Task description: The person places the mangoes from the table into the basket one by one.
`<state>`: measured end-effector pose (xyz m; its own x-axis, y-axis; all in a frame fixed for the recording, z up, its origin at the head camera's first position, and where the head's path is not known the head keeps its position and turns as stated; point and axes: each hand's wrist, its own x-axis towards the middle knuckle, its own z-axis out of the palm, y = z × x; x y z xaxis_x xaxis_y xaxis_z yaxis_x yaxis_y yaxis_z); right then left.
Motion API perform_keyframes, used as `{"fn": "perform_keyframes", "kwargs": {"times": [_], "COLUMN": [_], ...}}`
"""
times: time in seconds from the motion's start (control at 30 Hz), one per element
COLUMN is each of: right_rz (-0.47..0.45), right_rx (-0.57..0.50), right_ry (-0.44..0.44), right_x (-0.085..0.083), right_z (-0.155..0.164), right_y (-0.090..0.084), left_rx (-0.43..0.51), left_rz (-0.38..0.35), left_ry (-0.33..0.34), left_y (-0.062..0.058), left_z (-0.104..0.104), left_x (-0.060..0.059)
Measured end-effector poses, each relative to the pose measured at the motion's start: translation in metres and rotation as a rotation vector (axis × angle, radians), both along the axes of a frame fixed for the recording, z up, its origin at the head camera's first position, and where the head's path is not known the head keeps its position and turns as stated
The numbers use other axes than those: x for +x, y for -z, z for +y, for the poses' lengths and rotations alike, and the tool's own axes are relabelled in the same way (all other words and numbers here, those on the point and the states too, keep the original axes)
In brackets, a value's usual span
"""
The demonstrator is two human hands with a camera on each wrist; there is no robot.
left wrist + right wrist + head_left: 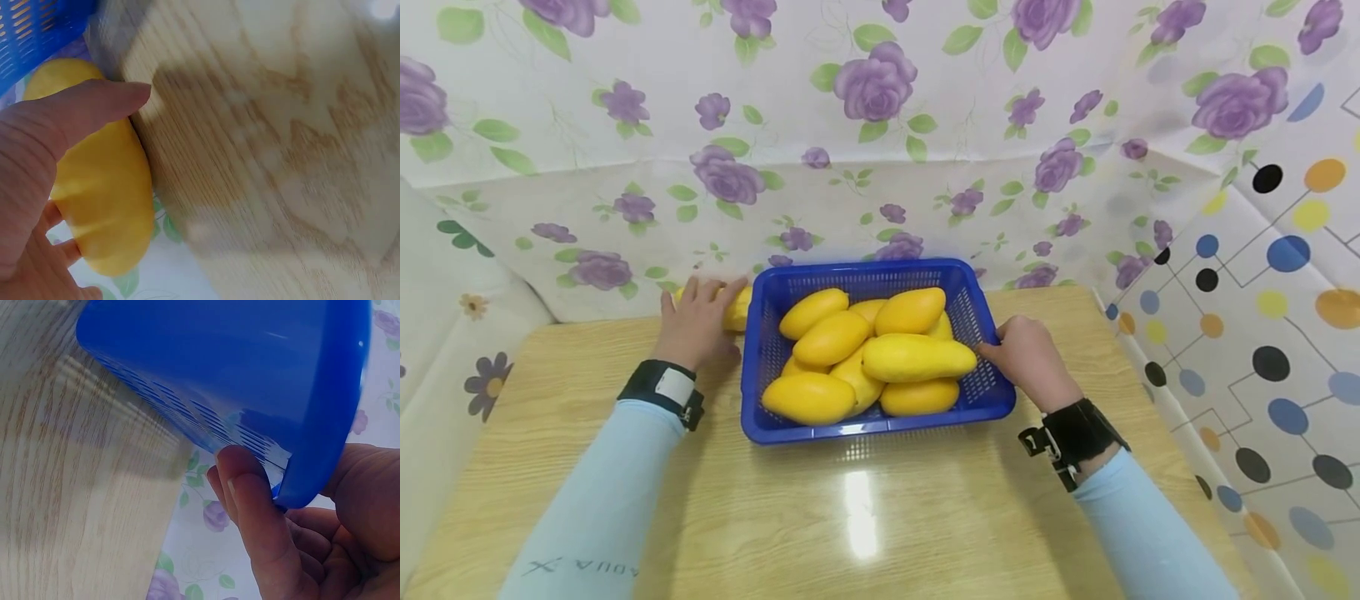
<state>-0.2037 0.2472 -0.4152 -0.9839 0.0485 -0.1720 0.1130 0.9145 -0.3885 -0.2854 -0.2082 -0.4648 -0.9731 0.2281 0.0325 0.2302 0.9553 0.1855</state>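
Observation:
A blue plastic basket [880, 429] with slotted walls holds several yellow mangoes [810, 398]. Across the top of the pile lies a longer yellow fruit [917, 357] with a narrowed end. My right hand [1030, 354] grips the basket's right end, its thumb over the rim and its fingers outside below it, as the right wrist view shows. Left of the basket, my left hand [694, 321] holds a long yellow fruit [109, 194] with shallow ridges. The thumb lies across one side of it and fingertips show at the other; in the head view the hand covers much of it.
The wooden table [775, 517] carries everything. Behind it hangs a white cloth [820, 200] with purple flowers, close to the basket's far side. A dotted sheet [1247, 358] borders the table on the right, a flowered one [467, 333] on the left.

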Motion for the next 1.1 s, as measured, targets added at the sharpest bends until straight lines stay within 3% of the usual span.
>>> {"fn": "perform_keyframes", "kwargs": {"times": [0.17,0.33,0.57,0.73,0.83,0.93,1.1], "right_rz": [0.012,0.008,0.025,0.032,0.035,0.041,0.036], "right_rx": [-0.005,-0.021,-0.012,-0.012,-0.021,-0.030,-0.037], "right_ry": [-0.006,-0.009,-0.023,-0.030,-0.032,-0.037,-0.036], "right_x": [0.000,0.002,0.002,0.002,0.003,0.003,0.003], "right_z": [0.000,-0.001,0.000,0.000,0.000,0.001,0.000], "right_y": [-0.002,-0.003,-0.002,-0.003,-0.003,-0.004,-0.004], "left_rx": [0.005,0.005,0.128,0.208,0.183,0.127,0.148], "left_rz": [-0.018,-0.136,-0.305,-0.370,-0.302,-0.158,0.046], "left_ry": [-0.038,-0.083,-0.101,-0.143,-0.172,-0.233,-0.321], "left_y": [-0.002,-0.003,-0.007,-0.017,-0.030,-0.049,-0.084], "left_z": [0.000,-0.004,-0.020,-0.038,-0.047,-0.048,-0.029], "left_x": [0.004,0.009,0.023,0.038,0.043,0.045,0.050]}}
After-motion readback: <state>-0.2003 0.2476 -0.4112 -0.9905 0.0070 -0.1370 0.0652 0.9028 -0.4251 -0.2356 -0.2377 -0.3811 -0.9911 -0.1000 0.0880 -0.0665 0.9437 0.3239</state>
